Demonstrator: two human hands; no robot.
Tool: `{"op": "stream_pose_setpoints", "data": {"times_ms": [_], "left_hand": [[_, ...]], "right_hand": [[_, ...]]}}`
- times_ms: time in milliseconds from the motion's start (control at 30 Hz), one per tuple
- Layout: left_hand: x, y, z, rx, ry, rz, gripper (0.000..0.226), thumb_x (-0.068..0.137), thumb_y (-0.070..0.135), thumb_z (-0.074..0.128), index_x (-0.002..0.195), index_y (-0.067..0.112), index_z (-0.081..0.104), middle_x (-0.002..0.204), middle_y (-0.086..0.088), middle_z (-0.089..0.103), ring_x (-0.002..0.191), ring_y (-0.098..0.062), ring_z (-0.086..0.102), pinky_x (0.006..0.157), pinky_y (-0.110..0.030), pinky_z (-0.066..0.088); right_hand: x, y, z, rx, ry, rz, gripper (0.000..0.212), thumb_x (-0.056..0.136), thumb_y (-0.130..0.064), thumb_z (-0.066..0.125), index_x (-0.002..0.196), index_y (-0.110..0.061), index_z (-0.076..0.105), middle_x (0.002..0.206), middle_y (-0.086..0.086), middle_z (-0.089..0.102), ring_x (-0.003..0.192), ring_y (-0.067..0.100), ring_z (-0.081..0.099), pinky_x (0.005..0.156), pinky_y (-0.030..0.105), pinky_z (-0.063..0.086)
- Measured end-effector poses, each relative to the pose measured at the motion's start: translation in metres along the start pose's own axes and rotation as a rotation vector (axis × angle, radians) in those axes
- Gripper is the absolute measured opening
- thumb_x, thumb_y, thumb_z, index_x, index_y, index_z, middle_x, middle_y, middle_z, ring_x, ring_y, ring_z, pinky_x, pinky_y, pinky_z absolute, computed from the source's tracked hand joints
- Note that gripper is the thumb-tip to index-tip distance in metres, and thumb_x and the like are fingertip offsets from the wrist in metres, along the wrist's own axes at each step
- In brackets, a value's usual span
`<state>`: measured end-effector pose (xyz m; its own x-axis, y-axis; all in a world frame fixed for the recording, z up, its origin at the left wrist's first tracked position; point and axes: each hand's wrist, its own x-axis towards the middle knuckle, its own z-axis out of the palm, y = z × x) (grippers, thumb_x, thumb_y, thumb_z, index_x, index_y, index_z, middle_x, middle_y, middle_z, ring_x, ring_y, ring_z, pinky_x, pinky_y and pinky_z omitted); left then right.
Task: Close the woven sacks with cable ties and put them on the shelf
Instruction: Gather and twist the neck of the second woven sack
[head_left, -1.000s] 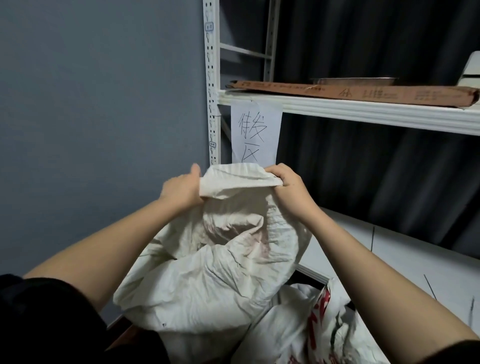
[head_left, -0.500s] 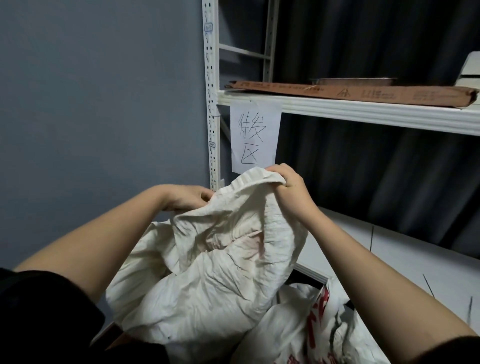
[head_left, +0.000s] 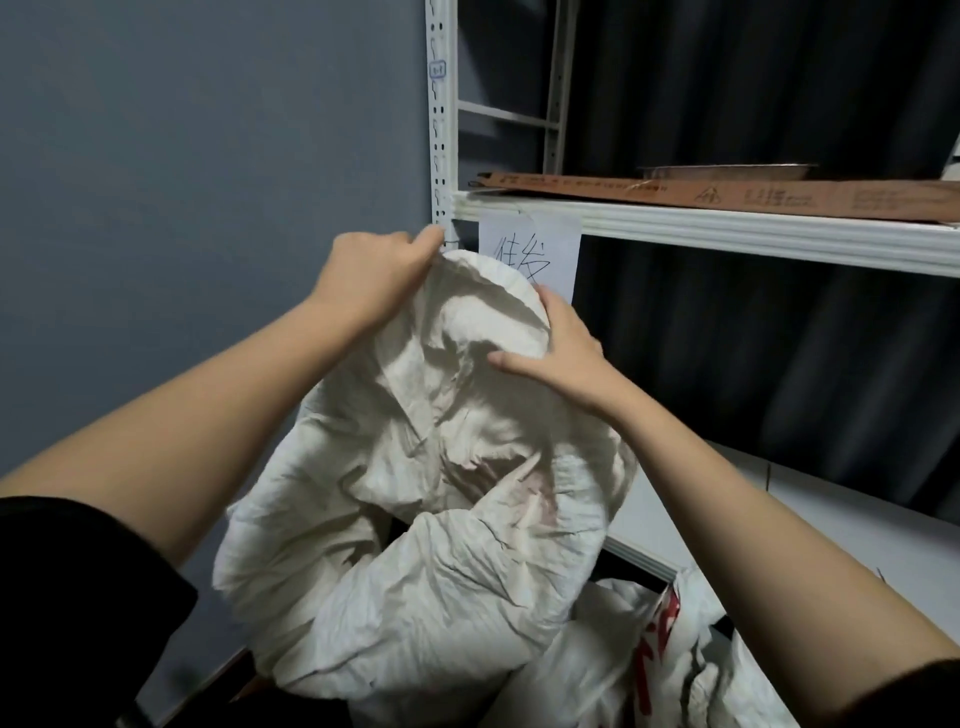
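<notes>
**Left hand back on the sack mouth**

Half a second ago my left hand (head_left: 371, 278) had dropped below the rim; now it is up at the top edge of the woven sack (head_left: 415, 519), fingers curled round the left side of the mouth. My right hand (head_left: 558, 358) has let go of its pinch and lies on the right side, thumb spread across the fabric. The sack stands in front of the shelf (head_left: 727, 234), just under the paper label (head_left: 530, 249). I judge I'm gathering the neck; no cable tie shows, though it may be hidden.
</notes>
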<state>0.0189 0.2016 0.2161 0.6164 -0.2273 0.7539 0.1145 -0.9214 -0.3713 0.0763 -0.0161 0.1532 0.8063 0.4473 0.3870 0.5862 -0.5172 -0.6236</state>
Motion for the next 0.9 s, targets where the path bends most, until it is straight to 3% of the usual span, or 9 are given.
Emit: {"op": "stream_pose_setpoints", "data": {"times_ms": [67,167,267,333,400,500,633,733,900], "left_hand": [[0.005,0.016,-0.005,-0.077,-0.115,-0.040,0.017,0.091,0.020,0.054,0.103,0.012,0.044,0.080,-0.017,0.064,0.066,-0.040,0.062,0.050,-0.032,0.030],[-0.001,0.029,-0.006,-0.382,-0.220,-0.157,0.028,0.090,0.040,0.056,0.102,0.016,0.047,0.092,-0.013,0.065,0.085,-0.037,0.060,0.064,-0.036,0.039],[-0.021,0.012,0.002,-0.801,-0.474,-0.244,0.051,0.071,0.050,0.070,0.105,0.017,0.052,0.098,-0.002,0.065,0.088,-0.021,0.060,0.078,-0.039,0.048],[-0.040,-0.007,0.013,-1.007,-0.775,-0.254,0.066,0.060,0.051,0.069,0.113,0.013,0.057,0.112,-0.006,0.067,0.095,-0.014,0.062,0.085,-0.035,0.051],[-0.061,-0.019,0.024,-1.099,-1.022,-0.277,0.063,0.059,0.044,0.069,0.114,0.015,0.060,0.117,-0.005,0.067,0.098,-0.011,0.064,0.083,-0.026,0.053],[-0.087,-0.023,0.044,-1.110,-1.125,-0.295,0.057,0.058,0.038,0.074,0.109,0.017,0.061,0.110,-0.002,0.069,0.094,-0.011,0.067,0.078,-0.022,0.054],[-0.106,-0.023,0.059,-0.876,-1.042,-0.241,0.035,0.074,0.020,0.076,0.104,0.023,0.059,0.108,-0.001,0.069,0.097,-0.017,0.065,0.083,-0.029,0.054],[-0.110,-0.030,0.060,-0.436,-0.759,-0.299,0.044,0.076,0.040,0.069,0.108,0.016,0.051,0.110,-0.010,0.065,0.099,-0.031,0.061,0.076,-0.036,0.048],[-0.090,-0.031,0.033,-0.096,-0.289,-0.580,0.039,0.080,0.047,0.062,0.096,0.013,0.052,0.091,-0.020,0.067,0.092,-0.038,0.060,0.072,-0.039,0.039]], "right_hand": [[0.005,-0.022,-0.001,-0.055,0.092,-0.088,0.106,0.065,-0.065,0.069,0.149,-0.027,0.018,0.154,-0.005,0.029,0.140,0.017,0.030,0.114,0.043,0.024],[0.017,-0.039,0.003,-0.199,0.061,0.014,0.074,0.079,-0.044,0.067,0.141,-0.019,0.034,0.136,0.004,0.052,0.125,0.025,0.050,0.096,0.037,0.039],[0.019,-0.037,0.005,-0.170,0.073,0.001,0.009,0.089,-0.027,0.053,0.085,-0.021,0.060,0.085,0.001,0.062,0.089,0.028,0.058,0.066,0.031,0.037],[0.016,-0.031,0.003,-0.055,0.132,-0.058,0.020,0.092,-0.022,0.049,0.073,-0.024,0.053,0.072,-0.006,0.055,0.079,0.020,0.052,0.063,0.031,0.032],[0.012,-0.029,0.002,0.082,0.184,-0.099,0.017,0.093,-0.017,0.049,0.085,-0.027,0.060,0.077,-0.010,0.058,0.077,0.015,0.051,0.066,0.031,0.037],[0.012,-0.024,0.001,0.194,0.224,-0.112,0.019,0.090,-0.013,0.047,0.091,-0.024,0.063,0.086,-0.005,0.065,0.080,0.019,0.056,0.073,0.037,0.045],[0.012,-0.014,-0.001,0.194,0.265,-0.080,0.019,0.088,-0.016,0.046,0.089,-0.026,0.063,0.088,-0.007,0.067,0.084,0.020,0.059,0.078,0.042,0.048],[0.010,-0.007,-0.001,0.155,0.309,-0.041,0.019,0.087,-0.019,0.046,0.086,-0.031,0.061,0.080,-0.012,0.063,0.077,0.015,0.055,0.070,0.038,0.046],[0.007,0.002,0.001,0.027,0.299,0.093,0.019,0.088,-0.023,0.044,0.092,-0.028,0.062,0.078,-0.006,0.061,0.077,0.023,0.056,0.065,0.034,0.042]]}}
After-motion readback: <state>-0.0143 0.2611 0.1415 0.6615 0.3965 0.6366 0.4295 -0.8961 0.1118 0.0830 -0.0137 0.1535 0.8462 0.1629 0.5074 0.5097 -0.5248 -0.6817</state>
